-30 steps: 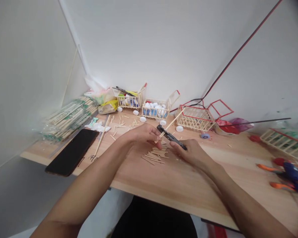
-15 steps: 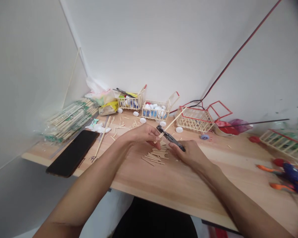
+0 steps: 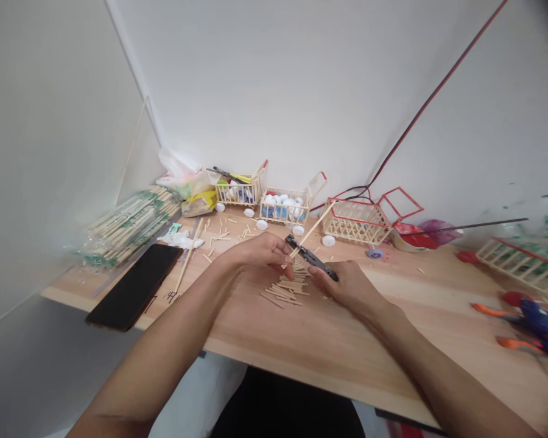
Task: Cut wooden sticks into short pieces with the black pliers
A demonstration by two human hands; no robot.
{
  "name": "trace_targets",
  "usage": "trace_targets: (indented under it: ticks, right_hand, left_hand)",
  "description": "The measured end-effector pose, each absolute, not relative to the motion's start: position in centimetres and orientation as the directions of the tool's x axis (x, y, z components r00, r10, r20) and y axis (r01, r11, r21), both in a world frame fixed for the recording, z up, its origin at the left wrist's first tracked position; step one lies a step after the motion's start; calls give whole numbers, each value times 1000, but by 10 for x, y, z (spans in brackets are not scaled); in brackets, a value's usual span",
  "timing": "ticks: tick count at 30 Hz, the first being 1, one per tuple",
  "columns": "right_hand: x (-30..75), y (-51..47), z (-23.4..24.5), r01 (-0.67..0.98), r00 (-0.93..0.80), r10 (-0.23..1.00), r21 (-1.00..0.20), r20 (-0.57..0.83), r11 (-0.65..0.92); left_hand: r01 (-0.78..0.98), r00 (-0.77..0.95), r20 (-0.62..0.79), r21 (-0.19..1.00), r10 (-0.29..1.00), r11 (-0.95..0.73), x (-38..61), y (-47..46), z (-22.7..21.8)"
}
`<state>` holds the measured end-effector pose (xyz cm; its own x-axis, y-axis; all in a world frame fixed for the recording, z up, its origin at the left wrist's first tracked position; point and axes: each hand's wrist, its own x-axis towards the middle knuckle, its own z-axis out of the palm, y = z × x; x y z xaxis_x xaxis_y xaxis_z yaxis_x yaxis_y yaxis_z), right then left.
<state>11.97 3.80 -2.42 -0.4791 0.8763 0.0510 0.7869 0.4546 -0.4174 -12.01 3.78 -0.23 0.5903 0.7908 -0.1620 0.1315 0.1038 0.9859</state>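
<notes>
Above short sticks (image 3: pixel 287 286), hands (image 3: pixel 268 248) (image 3: pixel 352 285) closed, left on long stick (image 3: pixel 317 226), right on pliers (image 3: pixel 313 258), handles (image 3: pixel 330 274) mostly hidden

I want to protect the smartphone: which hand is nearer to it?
Left. The left hand is to the right of the black smartphone; the right hand is farther right.

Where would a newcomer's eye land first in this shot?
Probably mid-table, where the left hand holds a thin wooden stick at the head of a dark plier-like tool gripped by the right hand, above a pile of short cut sticks. Next, the small stick-built cart with red trim behind them, and the black phone near the table's front left edge.
</notes>
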Motion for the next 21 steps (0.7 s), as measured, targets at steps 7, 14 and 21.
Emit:
trace_targets:
  ticks: [7,14,21]
  right_hand:
    - [118,37,-25,796,-463,882,-398,86,456]
    - [122,39,-24,786,-400,897,-433,187,441]
    - [141,48,-12,704,-209,918,-599,337,380]
  left_hand:
    - [106,592,-160,987,790,121,-119,38,-4]
    - [98,574,-121,992,810,79,-128,37,4]
    - [449,340,-5,880,940,-158,-126,43,-6]
